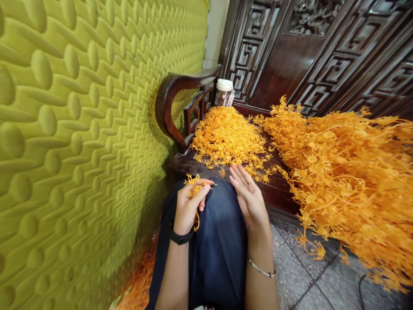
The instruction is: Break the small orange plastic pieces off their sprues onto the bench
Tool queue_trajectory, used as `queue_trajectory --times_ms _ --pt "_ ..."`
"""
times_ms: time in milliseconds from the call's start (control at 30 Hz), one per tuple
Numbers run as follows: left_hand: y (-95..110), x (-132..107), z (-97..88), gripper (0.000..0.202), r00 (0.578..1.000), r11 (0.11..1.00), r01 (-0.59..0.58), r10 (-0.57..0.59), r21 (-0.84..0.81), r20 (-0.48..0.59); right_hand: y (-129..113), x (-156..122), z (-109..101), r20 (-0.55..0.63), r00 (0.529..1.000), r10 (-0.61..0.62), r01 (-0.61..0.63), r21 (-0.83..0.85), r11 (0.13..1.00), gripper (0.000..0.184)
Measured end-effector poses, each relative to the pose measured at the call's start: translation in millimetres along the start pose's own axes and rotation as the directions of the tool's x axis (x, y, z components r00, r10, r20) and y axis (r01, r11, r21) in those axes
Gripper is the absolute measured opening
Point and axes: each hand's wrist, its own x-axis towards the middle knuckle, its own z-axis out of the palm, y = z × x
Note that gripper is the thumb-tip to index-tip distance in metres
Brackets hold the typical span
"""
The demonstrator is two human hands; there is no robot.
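Note:
My left hand (192,200) is closed around a thin orange plastic flower stem (192,180); its frilly end pokes out above the fingers and a strand hangs below the palm. Thumb and forefinger pinch a tip of it. My right hand (248,191) is held with its fingers stretched out, nothing seen in it, by the front edge of the dark wooden bench (180,165). Just beyond its fingertips lies a heap of small orange plastic blossoms (230,135). Both hands are above my knees in dark blue trousers (219,228).
A large mass of orange plastic flower sprays (351,172) spills over the bench to the right. A white-lidded clear cup (223,92) stands behind the heap. The curved armrest (166,103) and yellow-green textured wall (80,129) are on the left. More orange strands (140,280) lie low at left.

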Motion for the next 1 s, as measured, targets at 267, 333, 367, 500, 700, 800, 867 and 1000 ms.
queue_trajectory --times_ms 267,333,367,500,700,800,867,1000 --pt "-0.4 0.5 -1.1 0.022 1.0 1.0 0.004 -0.004 -0.003 0.003 -2.2 3.2 -5.1 -0.117 0.989 0.092 -0.104 -0.097 0.99 0.017" --pt "-0.2 0.4 -0.9 0.022 1.0 1.0 0.003 -0.003 0.0 0.006 -3.0 2.5 -3.4 -0.118 0.99 0.079 -0.095 -0.141 0.985 0.015" --pt "0.0 0.3 -0.8 0.022 1.0 1.0 0.002 -0.002 0.0 0.008 -3.6 1.8 -2.6 -0.107 0.992 0.068 -0.084 -0.155 0.984 0.015" --pt "1.3 -0.1 -0.2 0.023 1.0 0.999 -0.001 0.0 0.033 0.028 -7.1 -2.6 -0.2 -0.033 0.998 -0.048 0.041 -0.175 0.984 0.012" --pt "0.1 -0.3 -2.4 0.022 0.999 0.993 -0.01 0.003 0.119 0.054 -2.2 -2.3 0.4 -0.027 0.994 -0.104 0.087 -0.368 0.926 0.022" --pt "-1.8 0.8 -3.7 0.022 0.999 0.993 -0.015 0.01 0.113 0.048 4.0 6.3 -1.8 -0.068 0.995 -0.069 0.029 -0.472 0.881 0.043" --pt "-2.4 1.7 -3.8 0.022 0.999 0.994 -0.023 0.018 0.107 0.048 7.4 14.7 -3.8 -0.06 0.998 -0.019 -0.013 -0.489 0.872 0.051" --pt "-2.5 2.6 -2.5 0.023 0.998 0.994 -0.04 0.036 0.102 0.045 12.5 34.3 -7.9 0.055 0.985 0.165 -0.121 -0.469 0.875 0.059"
